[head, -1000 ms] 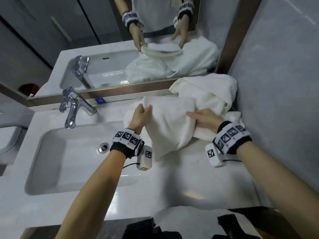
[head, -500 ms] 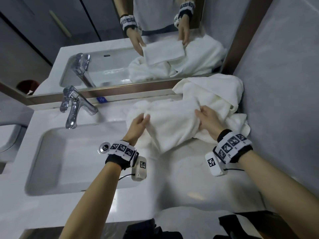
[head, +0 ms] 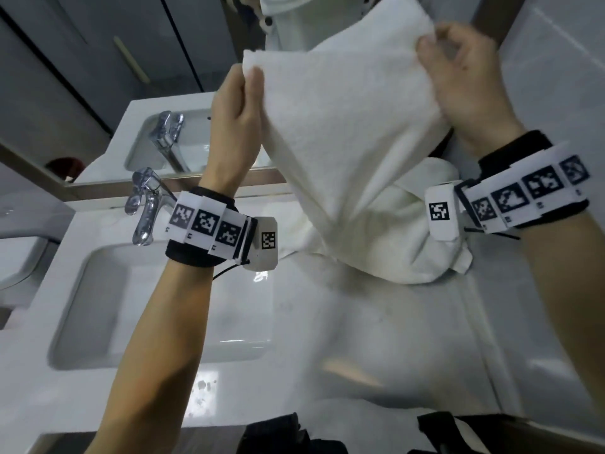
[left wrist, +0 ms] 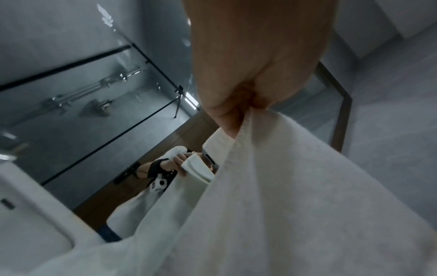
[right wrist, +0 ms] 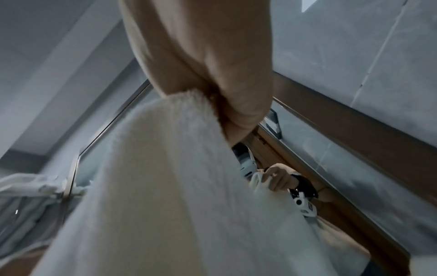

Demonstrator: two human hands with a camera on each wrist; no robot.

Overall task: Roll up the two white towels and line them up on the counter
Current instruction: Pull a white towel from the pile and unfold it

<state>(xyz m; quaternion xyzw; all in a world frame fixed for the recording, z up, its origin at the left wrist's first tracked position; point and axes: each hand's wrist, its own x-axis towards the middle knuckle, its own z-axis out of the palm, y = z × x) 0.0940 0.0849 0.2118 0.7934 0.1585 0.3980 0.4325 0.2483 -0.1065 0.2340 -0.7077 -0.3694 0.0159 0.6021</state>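
Observation:
A white towel (head: 343,132) hangs in the air in front of the mirror, stretched between both hands. My left hand (head: 240,93) pinches its top left corner, and the towel (left wrist: 295,196) drops away from that pinch in the left wrist view. My right hand (head: 455,70) grips the top right corner, where the towel (right wrist: 177,186) falls below the curled fingers. The towel's lower end still trails on the white counter (head: 376,339). A second white towel (head: 432,231) lies crumpled at the counter's back right, partly hidden behind the lifted one.
A sunken basin (head: 157,309) fills the counter's left half, with a chrome tap (head: 145,204) at its back. The mirror (head: 98,77) runs along the back wall. A grey tiled wall (head: 556,93) closes the right side.
Both hands have risen from the counter, lifting the top edge of one towel and spreading it out in the air. The other towel stayed at the back right.

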